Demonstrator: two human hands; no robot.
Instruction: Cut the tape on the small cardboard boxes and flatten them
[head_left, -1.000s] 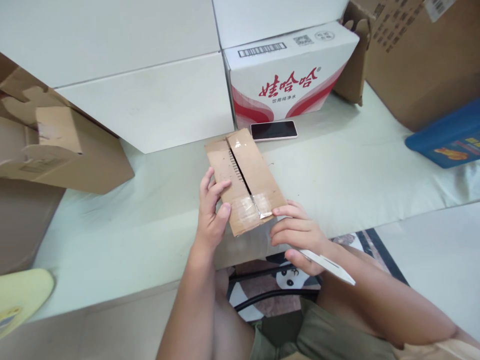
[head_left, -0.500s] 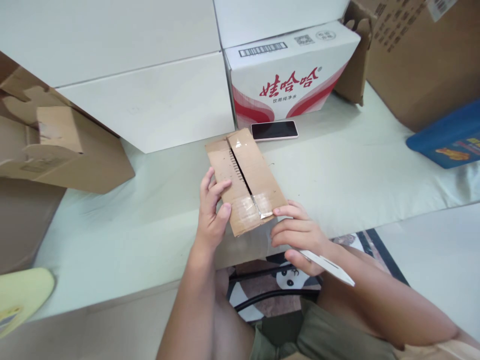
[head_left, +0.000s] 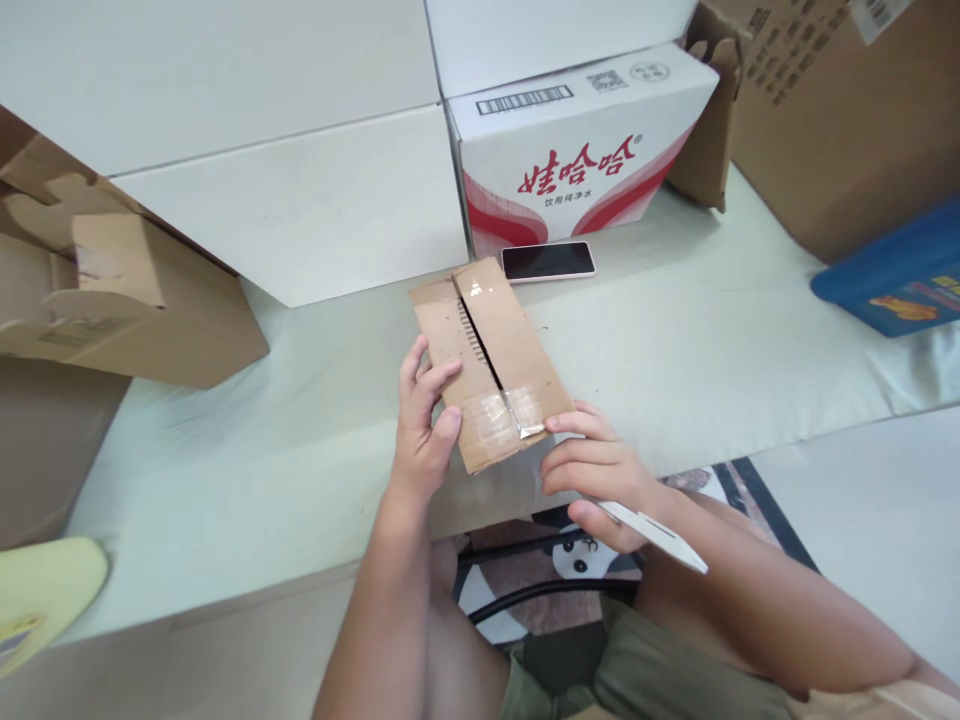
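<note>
A small brown cardboard box (head_left: 517,325) lies on the pale green tablecloth, turned at a slant. Strips of clear tape cross its near end, and a dark gap runs along the seam between its two top flaps. My left hand (head_left: 427,425) grips the left side, with fingertips and thumb on the top. At the near right corner, the index fingertip of my right hand (head_left: 600,465) touches the box beside the loose tape end. A white utility knife (head_left: 660,535) is tucked in that hand, its slotted handle pointing back towards my forearm; its front end is hidden.
A phone (head_left: 549,261) lies just behind the box, in front of a white and red water carton (head_left: 577,170). Large white boxes (head_left: 315,210) stand at the back left. Open brown cartons (head_left: 172,290) flank both sides, with a blue package (head_left: 892,270) at right.
</note>
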